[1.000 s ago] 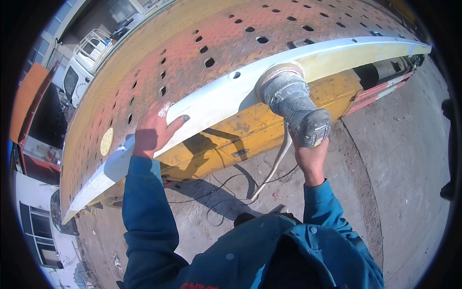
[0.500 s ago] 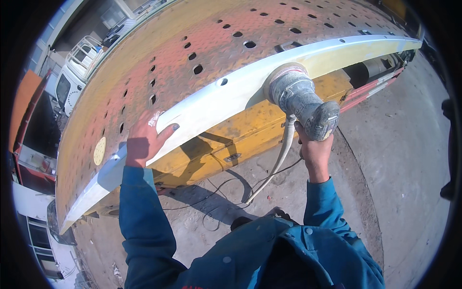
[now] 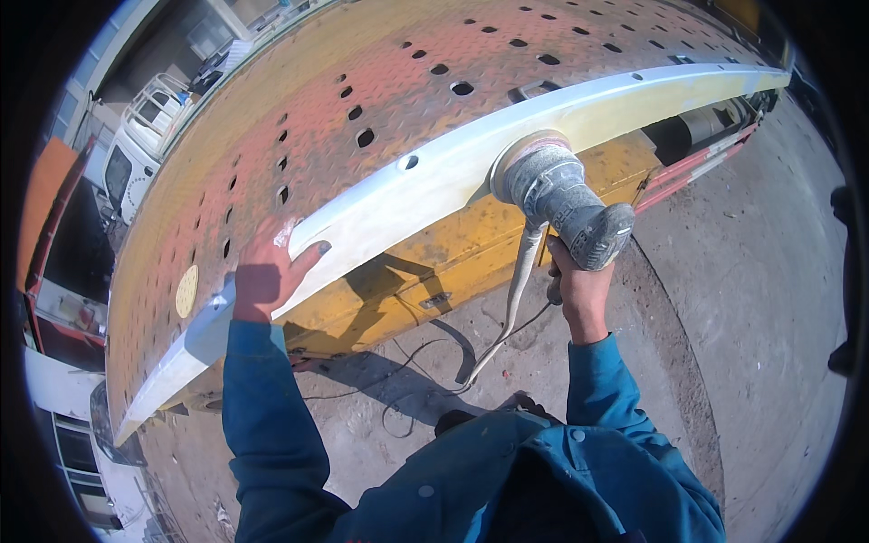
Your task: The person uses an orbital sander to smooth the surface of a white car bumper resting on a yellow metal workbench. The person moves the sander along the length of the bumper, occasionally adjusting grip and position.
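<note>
My right hand [image 3: 582, 291] is wrapped round the handle of a dusty grey orbital sander [image 3: 561, 199]. The sander's round pad lies against the front face of a long, curved white side rail [image 3: 444, 185]. A pale hose [image 3: 519, 290] and a dark cable [image 3: 434, 344] hang from the tool. My left hand [image 3: 269, 274] rests on the rail's upper edge farther left, thumb stretched out over the white face. Its other fingers lie toward the deck and are partly hidden. A loose round, cream sanding disc with holes [image 3: 187, 290] lies beside that hand.
The rail borders a worn red and yellow deck plate [image 3: 317, 90] with rows of holes. A yellow metal box [image 3: 398, 294] sits below the rail, over the concrete ground [image 3: 742, 362]. A white truck [image 3: 127, 163] stands at the far left; red and white bars [image 3: 697, 167] run at the right.
The sander and my right hand have shifted slightly left along the rail, and the hose swings left with them. My left hand stays at the same place on the edge.
</note>
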Demonstrator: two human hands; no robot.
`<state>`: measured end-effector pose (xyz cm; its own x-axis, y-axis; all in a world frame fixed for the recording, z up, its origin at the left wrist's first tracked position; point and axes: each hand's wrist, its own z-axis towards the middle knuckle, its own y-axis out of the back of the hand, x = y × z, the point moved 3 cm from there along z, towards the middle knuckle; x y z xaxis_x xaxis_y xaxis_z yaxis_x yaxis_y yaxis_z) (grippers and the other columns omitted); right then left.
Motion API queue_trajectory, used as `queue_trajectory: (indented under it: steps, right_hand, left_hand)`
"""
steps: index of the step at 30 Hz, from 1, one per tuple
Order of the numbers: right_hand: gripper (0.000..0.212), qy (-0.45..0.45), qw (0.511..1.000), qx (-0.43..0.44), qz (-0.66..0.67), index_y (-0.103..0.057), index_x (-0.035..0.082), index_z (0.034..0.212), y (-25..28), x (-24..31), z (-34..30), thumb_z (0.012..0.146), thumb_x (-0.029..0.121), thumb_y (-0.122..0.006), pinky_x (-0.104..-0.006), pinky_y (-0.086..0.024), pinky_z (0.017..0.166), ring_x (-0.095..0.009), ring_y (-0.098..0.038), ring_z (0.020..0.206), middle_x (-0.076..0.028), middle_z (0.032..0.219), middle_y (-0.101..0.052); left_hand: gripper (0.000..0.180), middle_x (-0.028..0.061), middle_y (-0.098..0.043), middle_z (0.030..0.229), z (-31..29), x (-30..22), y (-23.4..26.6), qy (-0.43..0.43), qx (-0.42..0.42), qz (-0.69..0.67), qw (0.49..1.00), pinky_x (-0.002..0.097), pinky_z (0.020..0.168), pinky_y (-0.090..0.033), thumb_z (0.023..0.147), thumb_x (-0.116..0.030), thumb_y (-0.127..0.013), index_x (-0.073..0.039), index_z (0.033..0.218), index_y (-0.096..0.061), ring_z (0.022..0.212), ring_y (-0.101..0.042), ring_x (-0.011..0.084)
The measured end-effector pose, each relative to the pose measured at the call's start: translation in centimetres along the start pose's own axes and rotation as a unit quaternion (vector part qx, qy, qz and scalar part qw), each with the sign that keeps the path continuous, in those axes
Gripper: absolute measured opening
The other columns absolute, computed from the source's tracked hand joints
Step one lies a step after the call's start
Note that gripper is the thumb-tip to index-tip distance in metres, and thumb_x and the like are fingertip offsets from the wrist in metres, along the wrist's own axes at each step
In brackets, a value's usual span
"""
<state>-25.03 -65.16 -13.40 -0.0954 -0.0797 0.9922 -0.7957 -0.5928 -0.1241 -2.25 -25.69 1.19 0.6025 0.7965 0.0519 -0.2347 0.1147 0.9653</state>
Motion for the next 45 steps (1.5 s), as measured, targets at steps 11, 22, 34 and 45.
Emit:
queue_trajectory:
  steps: [11, 22, 34, 45]
  right_hand:
    - [0.025, 0.136, 0.984, 0.025, -0.111, -0.080, -0.002, 0.116, 0.7, 4.2, 0.4, 0.095, 0.009, -0.090, -0.0304, -0.053, 0.064, -0.011, -0.067, 0.072, -0.003, 0.091, -0.078]
    - [0.026, 0.177, 0.964, 0.068, -0.186, -0.083, -0.003, 0.116, 1.7, 10.3, -0.1, 0.095, 0.010, -0.089, -0.0365, -0.062, 0.086, -0.021, -0.082, 0.097, -0.016, 0.102, -0.086]
    - [0.026, 0.143, 0.979, 0.055, -0.137, -0.081, -0.003, 0.113, -0.3, -1.4, -3.1, 0.091, 0.008, -0.088, -0.0370, -0.061, 0.082, -0.026, -0.082, 0.097, -0.018, 0.101, -0.084]
    - [0.042, 0.118, 0.991, 0.059, -0.018, -0.073, 0.000, 0.129, -3.0, -5.8, -3.2, 0.092, 0.005, -0.092, -0.0357, -0.059, 0.085, -0.017, -0.074, 0.097, -0.007, 0.114, -0.079]
  left_hand:
    - [0.068, 0.0223, -0.073, 0.142, 0.2, -1.1, 0.9, -0.003, 0.005, -0.017, 1.000, 0.0525, 0.111, -0.055, 0.101, -0.057, -0.078, -0.003, 0.142, -0.073, 0.134, -0.067, 0.0431]
    - [0.074, 0.0256, -0.070, 0.148, 0.4, -0.2, -0.1, 0.005, 0.015, 0.002, 1.000, 0.0550, 0.114, -0.054, 0.102, -0.060, -0.077, -0.001, 0.146, -0.071, 0.139, -0.065, 0.0445]
    - [0.074, 0.0261, -0.070, 0.146, 0.0, 0.5, -0.2, -0.005, -0.002, 0.022, 1.000, 0.0545, 0.112, -0.054, 0.102, -0.061, -0.076, -0.001, 0.146, -0.071, 0.135, -0.066, 0.0459]
    - [0.070, 0.0237, -0.073, 0.142, 0.0, -0.3, 0.4, -0.007, -0.002, -0.004, 1.000, 0.0540, 0.111, -0.054, 0.101, -0.059, -0.079, -0.003, 0.143, -0.072, 0.135, -0.066, 0.0454]
